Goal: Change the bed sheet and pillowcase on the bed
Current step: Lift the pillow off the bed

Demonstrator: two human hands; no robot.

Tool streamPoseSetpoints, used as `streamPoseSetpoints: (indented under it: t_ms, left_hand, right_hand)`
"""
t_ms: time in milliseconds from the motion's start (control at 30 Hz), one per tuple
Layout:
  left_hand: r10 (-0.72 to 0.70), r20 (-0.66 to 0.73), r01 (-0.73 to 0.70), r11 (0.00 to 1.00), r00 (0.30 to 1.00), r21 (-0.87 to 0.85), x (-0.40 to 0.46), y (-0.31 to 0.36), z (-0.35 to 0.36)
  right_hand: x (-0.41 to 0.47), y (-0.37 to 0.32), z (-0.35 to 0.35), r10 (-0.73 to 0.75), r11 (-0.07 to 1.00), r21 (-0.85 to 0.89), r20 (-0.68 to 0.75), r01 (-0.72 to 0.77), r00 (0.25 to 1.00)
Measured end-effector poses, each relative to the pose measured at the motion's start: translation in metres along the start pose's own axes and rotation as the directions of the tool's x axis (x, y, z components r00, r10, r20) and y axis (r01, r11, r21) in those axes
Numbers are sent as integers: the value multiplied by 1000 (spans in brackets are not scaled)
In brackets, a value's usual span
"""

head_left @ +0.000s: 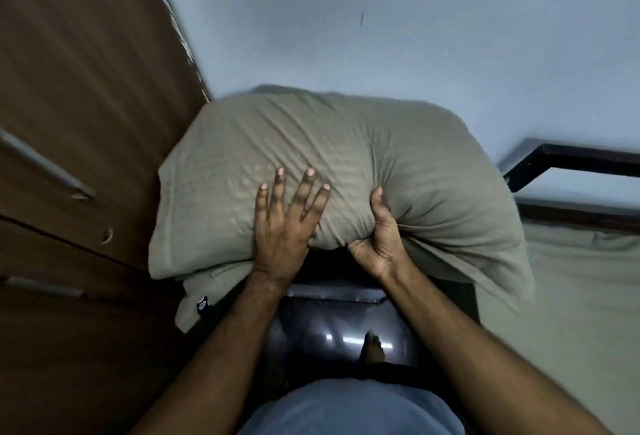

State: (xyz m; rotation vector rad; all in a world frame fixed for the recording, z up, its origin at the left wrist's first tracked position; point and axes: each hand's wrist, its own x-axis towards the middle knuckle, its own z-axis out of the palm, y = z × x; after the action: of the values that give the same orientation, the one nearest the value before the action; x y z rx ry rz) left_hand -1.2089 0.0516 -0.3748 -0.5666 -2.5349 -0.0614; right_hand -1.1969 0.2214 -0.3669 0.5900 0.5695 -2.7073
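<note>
A pillow in a grey-beige pillowcase is held up in front of me, above the dark floor. My left hand lies flat against its near face with fingers spread and straight. My right hand grips the pillow's lower edge, thumb on top and fingers curled under the bunched cloth. The case's open end hangs loose at the lower left with a small dark label. On the right lies the bed with a matching grey-beige sheet.
A brown wooden wardrobe with metal handles fills the left side. A dark bed frame rail stands at the right against the pale blue wall. My bare foot is on the glossy dark floor below.
</note>
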Motion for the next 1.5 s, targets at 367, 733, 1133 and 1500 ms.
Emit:
streamPoseSetpoints:
  t_ms: [367, 733, 1133, 1500]
  left_hand:
    - [-161, 884, 336, 942, 439, 5, -86, 13, 173]
    - [-457, 726, 658, 753, 514, 9, -107, 65, 170]
    - [-136, 948, 365, -931, -289, -22, -127, 42, 199]
    - [-230, 971, 359, -914, -68, -191, -176, 81, 162]
  right_hand:
    - [131, 100, -228, 198, 906, -210, -556, -367, 808]
    - [98, 114, -265, 1, 853, -362, -720, -377, 694]
    - [77, 119, -238, -52, 986, -149, -690, -71, 722]
    - [68, 118, -265, -105, 994, -49, -641, 96, 761]
